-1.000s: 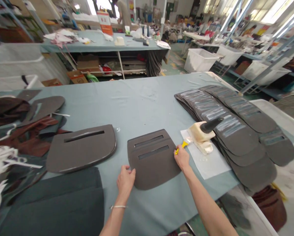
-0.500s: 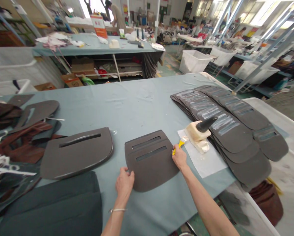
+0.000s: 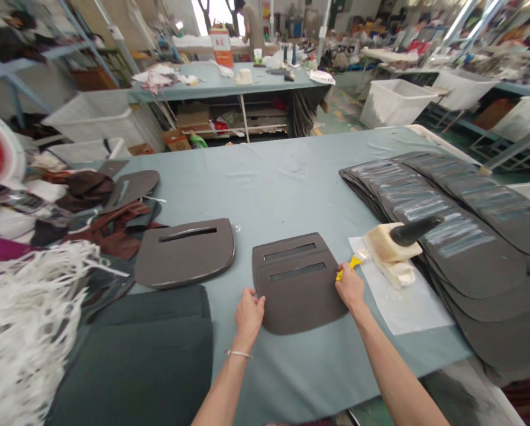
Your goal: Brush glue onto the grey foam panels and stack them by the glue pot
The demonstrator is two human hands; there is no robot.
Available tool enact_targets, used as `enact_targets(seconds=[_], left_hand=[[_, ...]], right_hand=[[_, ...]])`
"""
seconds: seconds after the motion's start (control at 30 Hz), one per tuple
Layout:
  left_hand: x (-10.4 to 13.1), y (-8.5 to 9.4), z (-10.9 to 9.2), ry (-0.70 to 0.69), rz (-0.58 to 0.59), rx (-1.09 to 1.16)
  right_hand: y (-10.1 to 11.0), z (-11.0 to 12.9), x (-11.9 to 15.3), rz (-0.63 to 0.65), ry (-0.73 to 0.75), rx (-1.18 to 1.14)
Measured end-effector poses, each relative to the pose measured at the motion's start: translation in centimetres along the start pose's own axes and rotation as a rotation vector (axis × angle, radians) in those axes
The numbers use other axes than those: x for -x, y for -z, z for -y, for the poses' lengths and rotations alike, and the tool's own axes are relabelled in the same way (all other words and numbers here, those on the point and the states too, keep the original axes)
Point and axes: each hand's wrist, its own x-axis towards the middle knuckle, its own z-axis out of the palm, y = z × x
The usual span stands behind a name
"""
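A dark brown-grey panel with two long slots lies flat on the blue-green table cover. At its left edge, my left hand pinches the rim between thumb and fingers. My right hand, by the panel's right edge, is closed around a yellow-handled brush whose pale bristles point up and to the right. Just beyond the brush, a cream-coloured container with a black, cone-shaped top stands on a white sheet. A second panel with one slot rests to the left.
Overlapping dark panels with whitish streaks cover the table's right side. A black-green piece, white netted scraps and brown offcuts lie at left. Behind are another table, white bins and a person.
My view has turned left, so the table and its contents sit further right, and more white scraps show at left. Both hands keep about the same places on the panel and brush.
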Motion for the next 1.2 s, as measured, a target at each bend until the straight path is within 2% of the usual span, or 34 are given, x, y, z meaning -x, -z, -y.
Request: enact_targets(seconds=[0.33, 0.4, 0.5, 0.6, 0.7, 0.77, 0.9, 1.03, 1.2], left_hand=[[0.6, 0.2, -0.4, -0.020, -0.005, -0.019], [0.8, 0.1, -0.6, -0.071, -0.073, -0.063], [0.9, -0.4, -0.6, -0.228, -0.177, -0.127], [0.8, -0.8, -0.3, -0.303, -0.191, -0.147], [0.2, -0.6, 0.0, -0.261, -0.167, -0.098], [-0.5, -0.1, -0.1, -0.225, -0.166, -0.054], [-2.3, 1.1, -1.5, -0.076, -0.247, -0.105], [-3.8, 1.5, -3.6, -0.004, -0.226, -0.193], [-4.9, 1.1, -4.4, 0.061, -0.110, -0.115]], right_hand=[[0.0, 0.1, 0.1, -0.014, -0.001, 0.001], [0.1, 0.3, 0.3, -0.048, 0.012, 0.007], [0.2, 0.3, 0.4, -0.126, 0.051, 0.007], [0.2, -0.3, 0.2, -0.114, 0.061, -0.028], [0.0, -0.9, -0.5, -0.098, 0.034, -0.092], [-0.1, -0.7, -1.2, -0.135, 0.035, -0.139], [0.0, 1.8, -3.1, -0.177, 0.106, -0.206], [0.5, 4.1, -5.1, -0.083, 0.110, -0.135], [0.9, 3.6, -6.6, 0.070, 0.058, -0.169]])
